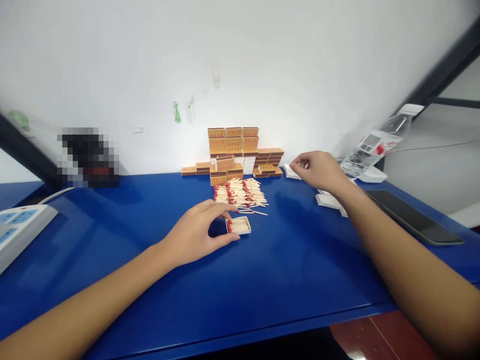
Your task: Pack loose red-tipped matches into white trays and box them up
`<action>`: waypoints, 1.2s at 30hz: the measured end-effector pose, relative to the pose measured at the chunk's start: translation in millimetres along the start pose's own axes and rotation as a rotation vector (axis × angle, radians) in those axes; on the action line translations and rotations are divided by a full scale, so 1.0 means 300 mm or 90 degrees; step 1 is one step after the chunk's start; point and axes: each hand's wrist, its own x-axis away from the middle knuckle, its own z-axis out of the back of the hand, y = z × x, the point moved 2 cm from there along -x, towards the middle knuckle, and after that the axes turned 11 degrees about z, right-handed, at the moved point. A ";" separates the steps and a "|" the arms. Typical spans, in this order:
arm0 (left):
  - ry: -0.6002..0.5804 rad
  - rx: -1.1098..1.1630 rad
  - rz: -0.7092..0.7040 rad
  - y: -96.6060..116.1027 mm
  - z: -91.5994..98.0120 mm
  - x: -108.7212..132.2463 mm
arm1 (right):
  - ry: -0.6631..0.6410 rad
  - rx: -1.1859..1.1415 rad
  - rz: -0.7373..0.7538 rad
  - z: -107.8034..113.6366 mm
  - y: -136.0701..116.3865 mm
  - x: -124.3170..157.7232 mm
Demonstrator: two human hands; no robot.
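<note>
My left hand (pixel 202 230) has its thumb and fingers around the left end of a small white tray (pixel 245 231) holding red-tipped matches (pixel 238 225). Just behind that tray lies a loose pile of matches (pixel 240 192), heads mostly to the left. My right hand (pixel 313 170) is raised at the right, fingers curled together beside a white tray (pixel 291 172); whether it grips anything is too small to tell. Orange matchboxes (pixel 233 144) stand stacked against the wall behind the pile, with white trays (pixel 248 165) among them.
More white trays (pixel 328 201) lie under my right forearm. A plastic bottle (pixel 377 145) leans at the right, behind a dark phone (pixel 414 217). A grey-white device (pixel 26 230) sits at the left of the blue table (pixel 262 300), and a blurred dark object (pixel 88 160) stands near the wall.
</note>
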 end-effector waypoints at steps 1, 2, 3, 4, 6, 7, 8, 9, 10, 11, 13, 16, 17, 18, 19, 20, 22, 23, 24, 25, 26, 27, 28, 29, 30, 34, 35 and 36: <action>-0.006 -0.005 -0.004 0.001 -0.001 -0.001 | 0.007 -0.068 -0.029 -0.026 0.000 -0.007; -0.010 -0.009 -0.004 0.001 -0.002 -0.001 | 0.002 -0.096 -0.033 -0.055 -0.007 -0.014; -0.011 -0.012 -0.001 0.001 -0.002 -0.002 | 0.003 -0.109 -0.036 -0.084 -0.016 -0.023; -0.009 -0.014 0.004 0.000 -0.002 -0.002 | 0.011 -0.117 -0.047 -0.109 -0.026 -0.032; -0.006 -0.017 0.011 -0.002 -0.001 -0.003 | 0.016 -0.132 -0.072 -0.149 -0.040 -0.052; -0.004 -0.019 0.010 -0.003 0.000 -0.003 | 0.020 -0.142 -0.089 -0.163 -0.044 -0.060; -0.002 -0.019 0.007 -0.004 0.001 -0.003 | 0.023 -0.154 -0.106 -0.172 -0.044 -0.068; 0.002 -0.019 0.003 -0.005 0.003 -0.003 | 0.026 -0.168 -0.123 -0.177 -0.043 -0.073; 0.008 -0.020 0.002 -0.006 0.005 -0.003 | 0.029 -0.183 -0.138 -0.181 -0.041 -0.077; 0.015 -0.022 0.000 -0.008 0.007 -0.004 | 0.031 -0.200 -0.151 -0.183 -0.039 -0.078; 0.034 -0.024 -0.006 -0.010 0.012 -0.005 | 0.032 -0.231 -0.174 -0.187 -0.037 -0.077; 0.067 -0.027 -0.019 -0.016 0.022 -0.007 | 0.033 -0.271 -0.209 -0.196 -0.042 -0.071; 0.078 -0.028 -0.022 -0.018 0.025 -0.008 | 0.032 -0.286 -0.219 -0.198 -0.046 -0.069; 0.089 -0.030 -0.024 -0.022 0.028 -0.009 | 0.030 -0.303 -0.227 -0.196 -0.050 -0.068; 0.100 -0.032 -0.025 -0.025 0.032 -0.010 | 0.028 -0.322 -0.233 -0.191 -0.054 -0.067; 0.113 -0.034 -0.028 -0.028 0.035 -0.011 | 0.027 -0.344 -0.236 -0.180 -0.059 -0.066; 0.142 -0.041 -0.039 -0.032 0.042 -0.013 | 0.028 -0.390 -0.232 -0.145 -0.075 -0.057; 0.158 -0.045 -0.044 -0.033 0.045 -0.014 | 0.030 -0.414 -0.224 -0.123 -0.089 -0.049; 0.173 -0.048 -0.047 -0.033 0.049 -0.014 | 0.031 -0.438 -0.212 -0.100 -0.108 -0.036; 0.188 -0.049 -0.048 -0.031 0.052 -0.014 | 0.029 -0.461 -0.197 -0.079 -0.133 -0.018; 0.198 -0.047 -0.047 -0.029 0.055 -0.014 | 0.020 -0.483 -0.180 -0.062 -0.165 0.004; 0.203 -0.045 -0.044 -0.026 0.057 -0.014 | 0.006 -0.504 -0.160 -0.050 -0.203 0.029; 0.205 -0.042 -0.040 -0.022 0.059 -0.014 | -0.024 -0.532 -0.131 -0.046 -0.246 0.057; 0.204 -0.041 -0.040 -0.018 0.060 -0.013 | -0.080 -0.578 -0.078 -0.049 -0.294 0.085; 0.203 -0.041 -0.043 -0.014 0.061 -0.013 | -0.140 -0.614 -0.031 -0.056 -0.341 0.113; 0.207 -0.047 -0.071 -0.012 0.069 -0.014 | -0.272 -0.678 0.043 -0.098 -0.449 0.184; 0.203 -0.048 -0.071 -0.017 0.072 -0.016 | -0.273 -0.668 0.054 -0.104 -0.452 0.189; 0.195 -0.050 -0.066 -0.025 0.075 -0.019 | -0.264 -0.639 0.074 -0.106 -0.446 0.190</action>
